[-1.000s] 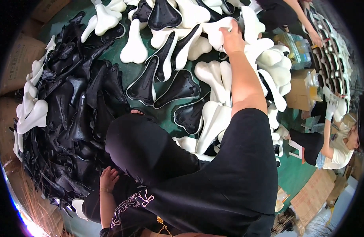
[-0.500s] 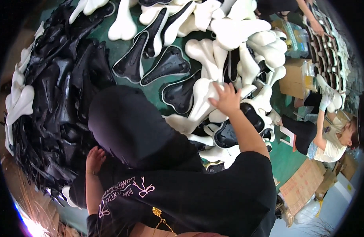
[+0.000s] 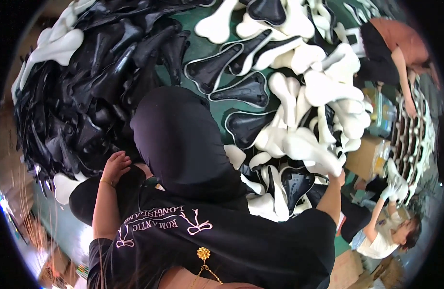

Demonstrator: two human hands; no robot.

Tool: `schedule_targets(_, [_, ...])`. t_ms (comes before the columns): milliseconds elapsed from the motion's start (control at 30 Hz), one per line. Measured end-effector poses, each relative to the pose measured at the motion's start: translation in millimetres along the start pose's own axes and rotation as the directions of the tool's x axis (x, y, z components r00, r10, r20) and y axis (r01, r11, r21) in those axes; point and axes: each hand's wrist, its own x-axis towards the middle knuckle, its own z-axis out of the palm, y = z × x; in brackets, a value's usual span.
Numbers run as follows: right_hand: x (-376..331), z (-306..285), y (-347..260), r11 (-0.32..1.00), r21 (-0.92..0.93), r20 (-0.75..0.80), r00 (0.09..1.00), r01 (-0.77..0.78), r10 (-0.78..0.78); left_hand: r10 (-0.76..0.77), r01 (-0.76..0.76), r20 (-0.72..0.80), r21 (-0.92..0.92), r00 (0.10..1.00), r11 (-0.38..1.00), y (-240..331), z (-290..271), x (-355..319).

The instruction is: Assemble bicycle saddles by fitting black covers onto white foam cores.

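My right hand (image 3: 337,178) is closed around the narrow end of a white bicycle saddle (image 3: 311,149), lifted at the near right edge of the pile. Only part of the hand shows behind it. My left hand (image 3: 117,166) holds nothing, its fingers loosely extended beside a large rounded shape (image 3: 176,135) covered in dark cloth. Near that hand lies the heap of black plastic saddle shells (image 3: 101,115). White saddles with black undersides lie at the centre, among them an upturned one (image 3: 246,127) on the green surface.
A person in a brown top (image 3: 402,41) reaches in at the upper right. Another, gloved, in a light top (image 3: 385,238) handles a white saddle by a rack of stacked saddles (image 3: 410,139). A cardboard box (image 3: 364,156) stands between the white pile and rack.
My right hand has moved from spread fingers over the white pile to a grip on a white saddle, shifting toward the lower right. The view has turned, so the surroundings appear displaced.
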Motion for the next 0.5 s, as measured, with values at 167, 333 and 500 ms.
schedule_targets(167, [-12,-52,-119,0.687,0.594,-0.511,0.856,0.420,-0.082,0.179,-0.173,0.064,-0.095,0.982,0.980,28,17,-31])
schedule_targets(333, [-77,-50,-325,0.085,0.847,-0.339,0.656,0.525,-0.674,0.521,-0.529,-0.093,-0.132,0.849,0.838,50,-19,-95])
schedule_targets(500, [-119,25,-480,0.101,0.716,-0.026,0.170,0.691,-0.985,0.688,-0.815,-0.463,-0.157,0.559,0.558,52,-92,-158])
